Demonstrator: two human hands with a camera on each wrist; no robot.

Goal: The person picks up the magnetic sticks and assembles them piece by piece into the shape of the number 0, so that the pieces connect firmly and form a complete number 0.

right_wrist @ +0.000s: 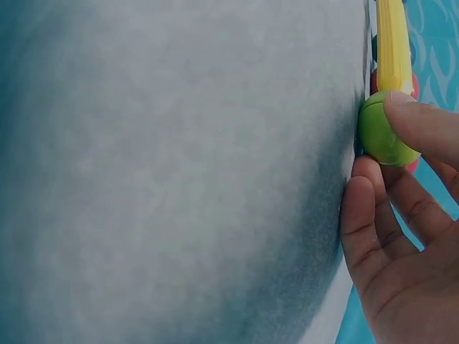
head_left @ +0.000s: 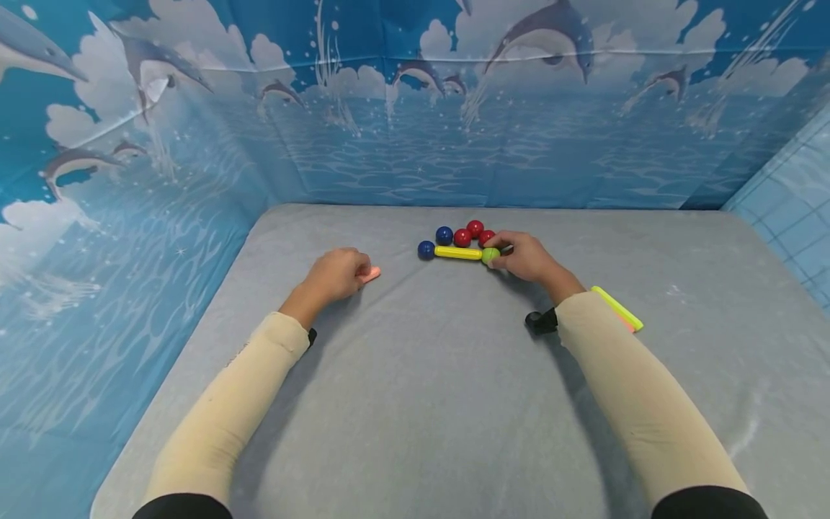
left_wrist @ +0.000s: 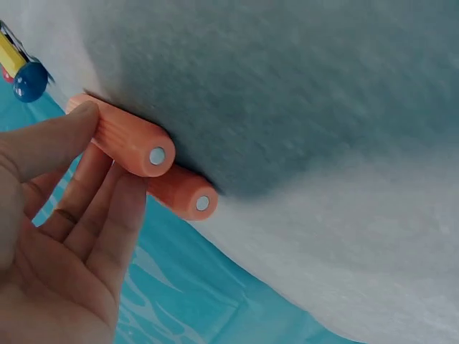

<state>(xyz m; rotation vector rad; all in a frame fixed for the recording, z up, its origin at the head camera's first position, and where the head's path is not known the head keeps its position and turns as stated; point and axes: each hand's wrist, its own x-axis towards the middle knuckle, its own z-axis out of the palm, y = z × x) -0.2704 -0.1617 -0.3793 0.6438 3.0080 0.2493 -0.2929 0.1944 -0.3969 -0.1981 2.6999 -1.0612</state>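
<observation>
My left hand (head_left: 338, 274) pinches an orange magnetic rod (left_wrist: 122, 136) between thumb and fingers, low over the table. A second orange rod (left_wrist: 186, 195) lies right beside it, partly behind the fingertips; both show a round silver magnet at the near end. On the far side of the table, my right hand (head_left: 528, 257) holds a green ball (head_left: 490, 256) between thumb and fingers. This ball meets one end of a yellow rod (head_left: 457, 253), and a dark blue ball (head_left: 426, 250) sits at the rod's other end.
Just behind the yellow rod are another blue ball (head_left: 444, 235) and several red balls (head_left: 462, 238). A yellow-green rod (head_left: 616, 308) lies by the right sleeve, with an orange piece (head_left: 627, 324) along it. A dolphin-print curtain (head_left: 402, 144) hangs beyond the grey table (head_left: 421, 404).
</observation>
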